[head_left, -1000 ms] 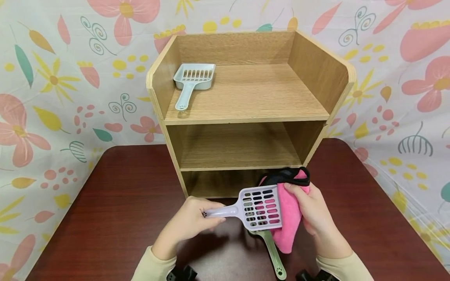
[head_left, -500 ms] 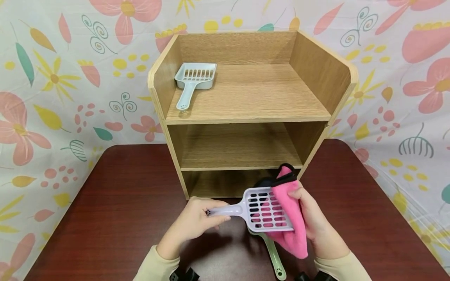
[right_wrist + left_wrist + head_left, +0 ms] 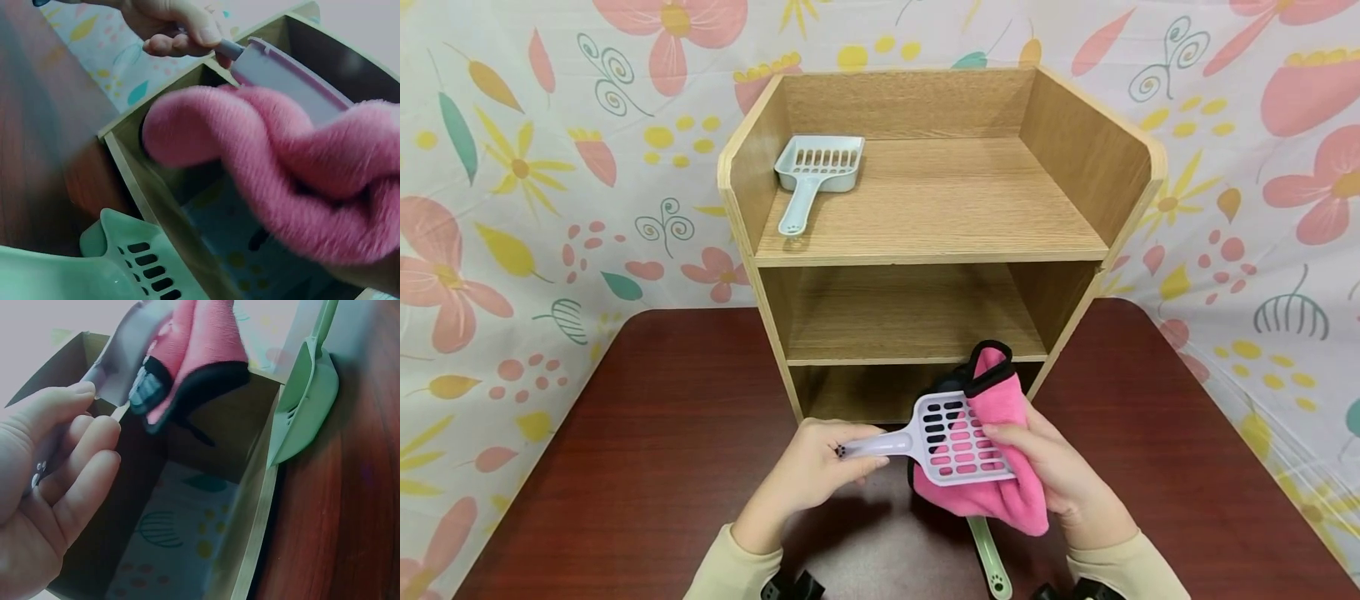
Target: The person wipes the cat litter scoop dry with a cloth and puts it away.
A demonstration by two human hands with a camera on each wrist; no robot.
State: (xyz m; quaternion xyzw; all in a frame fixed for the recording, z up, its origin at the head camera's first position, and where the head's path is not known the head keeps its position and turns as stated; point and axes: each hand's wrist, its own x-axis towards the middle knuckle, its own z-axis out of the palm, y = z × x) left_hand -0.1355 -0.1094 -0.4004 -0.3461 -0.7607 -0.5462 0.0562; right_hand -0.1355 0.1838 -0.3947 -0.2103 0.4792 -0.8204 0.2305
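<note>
From the head view, the left hand (image 3: 808, 475) is pinching the thin handle of the pale purple plastic scoop with slots (image 3: 951, 440), with its fingers curled round it, and is holding it up just above the dark red tabletop (image 3: 625, 467), in front of the wooden shelf unit (image 3: 925, 225). The right hand (image 3: 1060, 475) is wrapping the fluffy pink cloth with a black edge (image 3: 992, 500) under the scoop, with its thumb pressing on the scoop's top. The handle grip looks small, so the scoop might be twisting or slipping out if the cloth is rubbing hard. A light green plastic scoop (image 3: 988, 558) is lying on the tabletop right under them, and a drop could be knocking it. A light blue plastic scoop (image 3: 812, 171) is resting on the top shelf. From the left wrist view, the fingers (image 3: 75, 469) are curling loosely by the purple scoop. From the right wrist view, the pink cloth is bunching thick, and it may be catching in the slots.
</note>
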